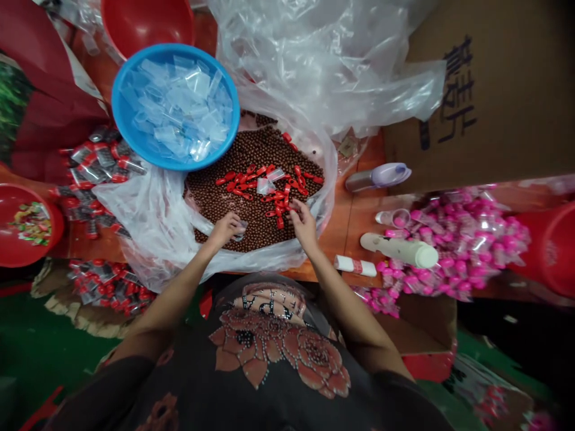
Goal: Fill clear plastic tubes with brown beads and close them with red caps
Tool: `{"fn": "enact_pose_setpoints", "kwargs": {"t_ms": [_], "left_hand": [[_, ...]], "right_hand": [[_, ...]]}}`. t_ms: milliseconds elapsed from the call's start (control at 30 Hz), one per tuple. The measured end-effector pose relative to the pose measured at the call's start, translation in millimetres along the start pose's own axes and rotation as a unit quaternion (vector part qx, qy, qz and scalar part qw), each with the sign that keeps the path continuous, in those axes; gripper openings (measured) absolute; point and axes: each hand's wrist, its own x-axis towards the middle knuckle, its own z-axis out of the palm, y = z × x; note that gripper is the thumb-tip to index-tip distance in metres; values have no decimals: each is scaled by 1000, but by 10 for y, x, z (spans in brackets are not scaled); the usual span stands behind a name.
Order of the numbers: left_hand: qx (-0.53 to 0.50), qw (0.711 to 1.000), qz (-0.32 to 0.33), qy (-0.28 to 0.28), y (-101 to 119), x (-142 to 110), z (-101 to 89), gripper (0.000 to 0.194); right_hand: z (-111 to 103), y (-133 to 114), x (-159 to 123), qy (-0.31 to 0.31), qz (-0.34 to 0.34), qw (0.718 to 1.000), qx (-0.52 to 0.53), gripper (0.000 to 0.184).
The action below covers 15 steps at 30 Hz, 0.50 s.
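Observation:
My left hand (pixel 224 229) is closed around a small clear plastic tube (pixel 239 230), low over the left front of a heap of small brown beads (pixel 256 143). My right hand (pixel 304 225) reaches in at the heap's right front, fingers bent and slightly apart, their tips at the edge of a cluster of red plastic caps (pixel 281 206). No cap can be made out between those fingers. Among the caps on the beads lie a few clear plastic tubes (pixel 266 185). Clear plastic sheeting (pixel 330 191) surrounds the beads.
A blue basin (pixel 115 120) of clear plastic pieces overhangs the heap's back left. Filled red-capped tubes (pixel 96 158) lie left. At right are a lilac-topped bottle (pixel 389 175), a pale green bottle (pixel 399 249), pink-capped pieces (pixel 458 257) and a cardboard box (pixel 507 120).

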Motion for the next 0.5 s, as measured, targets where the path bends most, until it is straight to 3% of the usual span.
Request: {"fn": "enact_pose_setpoints", "kwargs": {"t_ms": [100, 233, 500], "left_hand": [[38, 999, 25, 13, -23, 157, 137, 34], [43, 996, 69, 25, 56, 377, 273, 28], [17, 996, 89, -11, 300, 645, 653, 23]], "right_hand": [[-99, 185, -256, 11, 39, 999, 2, 38], [-153, 318, -472, 0, 33, 999, -36, 30], [-174, 322, -475, -21, -35, 991, -129, 29]]}}
